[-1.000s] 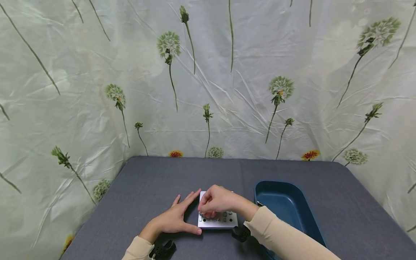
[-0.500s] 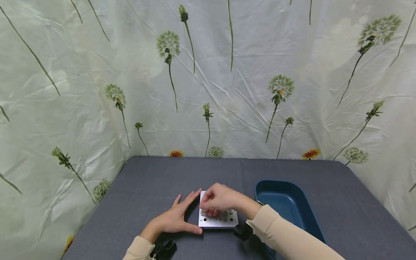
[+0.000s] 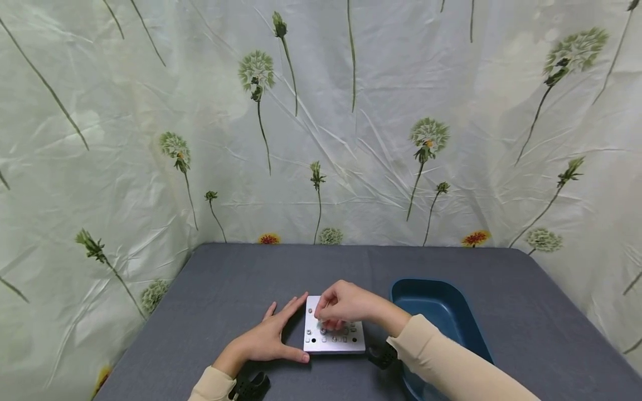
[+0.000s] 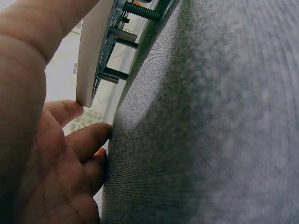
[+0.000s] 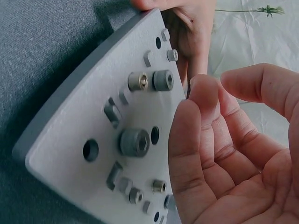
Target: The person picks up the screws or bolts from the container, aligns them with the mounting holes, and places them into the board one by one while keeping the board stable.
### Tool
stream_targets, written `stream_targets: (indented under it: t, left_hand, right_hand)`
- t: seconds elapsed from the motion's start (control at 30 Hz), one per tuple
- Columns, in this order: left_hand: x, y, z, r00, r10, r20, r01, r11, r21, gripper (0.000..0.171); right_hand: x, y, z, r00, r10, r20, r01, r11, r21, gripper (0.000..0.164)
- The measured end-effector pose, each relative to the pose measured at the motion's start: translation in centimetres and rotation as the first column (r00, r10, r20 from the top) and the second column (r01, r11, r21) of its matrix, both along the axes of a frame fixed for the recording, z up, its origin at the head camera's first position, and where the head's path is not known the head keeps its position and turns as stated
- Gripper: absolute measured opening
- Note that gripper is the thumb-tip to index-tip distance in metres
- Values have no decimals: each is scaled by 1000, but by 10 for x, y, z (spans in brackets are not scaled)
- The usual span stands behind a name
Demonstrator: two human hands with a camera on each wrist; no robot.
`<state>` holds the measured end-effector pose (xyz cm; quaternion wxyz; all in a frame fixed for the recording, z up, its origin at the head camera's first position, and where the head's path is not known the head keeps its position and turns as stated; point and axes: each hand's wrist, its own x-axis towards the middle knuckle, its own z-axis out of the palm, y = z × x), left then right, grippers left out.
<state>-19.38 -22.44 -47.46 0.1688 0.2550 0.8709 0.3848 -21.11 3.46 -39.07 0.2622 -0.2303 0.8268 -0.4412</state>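
Note:
A silver metal plate (image 3: 333,346) with socket-head bolts and holes lies on the grey cloth. In the right wrist view a large dark bolt (image 5: 135,143) stands near the plate's middle, with a smaller bright bolt (image 5: 138,81) further along. My left hand (image 3: 268,337) spreads at the plate's left side; thumb and a fingertip touch its edge. Threaded bolt ends (image 4: 142,11) stick out below the plate in the left wrist view. Above the plate hangs my right hand (image 3: 346,303), fingers bent, thumb close to the fingertips. No item shows between them in the right wrist view.
A deep blue tray (image 3: 463,312) stands right of the plate, partly under the right forearm. Black wrist cameras (image 3: 383,355) sit at both wrists. Behind the table (image 3: 281,267) hangs a pale curtain (image 3: 371,167) with a dandelion print.
My right hand has risen slightly and shifted right across the plate, uncovering bolts on the plate's left side. The left hand keeps its place at the edge.

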Motion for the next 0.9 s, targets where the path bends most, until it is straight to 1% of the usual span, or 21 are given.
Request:
stream_targets:
  t: [0.2, 0.4, 0.57, 0.77, 0.9]
  left_hand:
    - [0, 0, -1, 1000, 2, 11, -2, 1000, -11, 124]
    - [-1, 2, -1, 1000, 10, 6, -10, 1000, -7, 123]
    - [-1, 3, -1, 1000, 19, 7, -19, 1000, -13, 124]
    - [-1, 4, -2, 1000, 30, 5, -30, 999, -22, 124]
    - [-2, 4, -1, 999, 37, 9, -37, 999, -18, 125]
  right_hand:
    - [0, 9, 2, 1000, -14, -9, 14, 1000, -6, 13]
    - [-1, 22, 6, 999, -37, -4, 37, 999, -1, 16]
    - [-4, 34, 8, 998, -66, 2, 66, 998, -2, 16]
    - [-6, 50, 10, 994, -103, -26, 103, 995, 11, 16]
    - [-7, 63, 14, 991, -127, -28, 128, 992, 10, 18]
